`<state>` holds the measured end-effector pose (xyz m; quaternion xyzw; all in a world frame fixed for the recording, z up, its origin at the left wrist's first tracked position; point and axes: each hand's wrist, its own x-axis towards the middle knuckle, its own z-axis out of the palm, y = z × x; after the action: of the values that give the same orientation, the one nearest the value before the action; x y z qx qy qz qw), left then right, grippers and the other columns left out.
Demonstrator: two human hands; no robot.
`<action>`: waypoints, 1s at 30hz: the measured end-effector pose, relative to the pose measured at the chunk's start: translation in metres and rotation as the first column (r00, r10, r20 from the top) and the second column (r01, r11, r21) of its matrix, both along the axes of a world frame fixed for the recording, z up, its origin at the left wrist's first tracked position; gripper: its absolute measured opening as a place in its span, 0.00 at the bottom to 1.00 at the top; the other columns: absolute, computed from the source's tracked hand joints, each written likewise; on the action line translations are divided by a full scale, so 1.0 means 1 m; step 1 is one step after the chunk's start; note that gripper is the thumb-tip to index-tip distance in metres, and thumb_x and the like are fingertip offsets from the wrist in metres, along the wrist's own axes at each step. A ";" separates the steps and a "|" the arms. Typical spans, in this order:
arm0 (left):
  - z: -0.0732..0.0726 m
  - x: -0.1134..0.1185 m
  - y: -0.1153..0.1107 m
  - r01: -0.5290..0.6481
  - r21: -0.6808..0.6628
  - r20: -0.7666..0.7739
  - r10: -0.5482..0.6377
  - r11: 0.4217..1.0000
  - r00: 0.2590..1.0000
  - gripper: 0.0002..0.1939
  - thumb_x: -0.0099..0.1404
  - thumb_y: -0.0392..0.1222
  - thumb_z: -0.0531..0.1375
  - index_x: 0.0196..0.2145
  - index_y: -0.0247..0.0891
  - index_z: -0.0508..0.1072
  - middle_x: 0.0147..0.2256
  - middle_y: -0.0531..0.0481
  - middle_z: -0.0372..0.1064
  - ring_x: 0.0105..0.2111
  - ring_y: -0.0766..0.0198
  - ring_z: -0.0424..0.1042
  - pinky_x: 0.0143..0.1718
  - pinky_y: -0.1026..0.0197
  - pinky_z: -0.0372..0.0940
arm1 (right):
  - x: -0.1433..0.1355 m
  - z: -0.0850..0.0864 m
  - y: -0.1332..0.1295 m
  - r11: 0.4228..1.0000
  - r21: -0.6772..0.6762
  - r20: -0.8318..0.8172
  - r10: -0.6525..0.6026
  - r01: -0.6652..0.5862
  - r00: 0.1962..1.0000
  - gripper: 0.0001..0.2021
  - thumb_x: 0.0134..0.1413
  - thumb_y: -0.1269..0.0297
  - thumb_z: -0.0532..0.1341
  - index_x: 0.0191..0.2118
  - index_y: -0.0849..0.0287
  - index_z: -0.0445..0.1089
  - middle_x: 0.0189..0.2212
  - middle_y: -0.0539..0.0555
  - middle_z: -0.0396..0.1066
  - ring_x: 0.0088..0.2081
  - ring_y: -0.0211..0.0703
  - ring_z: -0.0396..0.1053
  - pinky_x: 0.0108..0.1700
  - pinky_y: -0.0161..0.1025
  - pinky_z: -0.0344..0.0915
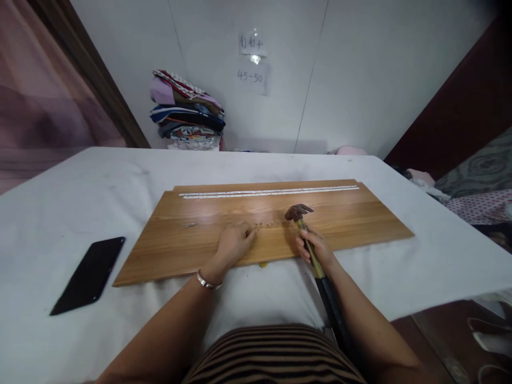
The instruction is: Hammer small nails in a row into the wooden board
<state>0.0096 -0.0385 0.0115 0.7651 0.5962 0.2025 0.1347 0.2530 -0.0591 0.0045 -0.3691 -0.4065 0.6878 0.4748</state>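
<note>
In the head view, a wide brown wood-grain board [352, 224] lies flat on the white-covered tabletop [400, 274]. The right hand [319, 249] is wrapped around the handle of a claw hammer [327, 296] with a rusty head and black grip, held at the right end of a row of small dark nails [268, 224]. The left hand [235, 242] rests at the row's left end, fingers gathered; whether they pinch a nail, I cannot tell. Several loose silvery nails [190, 225] lie farther left. The step appears to be nail-setting; the next move calls for a steady nail and fingertips clear of the hammer.
</note>
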 end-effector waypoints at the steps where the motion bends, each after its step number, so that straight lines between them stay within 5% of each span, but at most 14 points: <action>1: 0.000 0.000 0.000 0.004 0.007 -0.001 -0.004 1.000 1.000 0.15 0.64 0.46 0.52 0.22 0.37 0.67 0.23 0.51 0.67 0.26 0.64 0.64 0.29 0.62 0.53 | 0.000 0.000 0.000 1.000 0.000 -0.002 -0.002 0.002 1.000 0.12 0.50 0.57 0.59 0.36 0.55 0.56 0.19 0.40 0.61 0.09 0.27 0.51 0.08 0.27 0.50; 30: -0.002 -0.001 0.003 0.009 0.076 -0.034 -0.006 0.997 0.999 0.17 0.64 0.47 0.52 0.22 0.37 0.69 0.24 0.50 0.68 0.26 0.65 0.63 0.27 0.63 0.49 | -0.006 -0.002 0.003 0.998 0.019 0.064 -0.059 0.058 0.996 0.16 0.47 0.55 0.59 0.40 0.55 0.56 0.17 0.40 0.61 0.09 0.29 0.52 0.08 0.26 0.48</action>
<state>0.0090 -0.0356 0.0092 0.7753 0.5872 0.2117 0.0962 0.2474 -0.0564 0.0024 -0.3990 -0.4164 0.6577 0.4846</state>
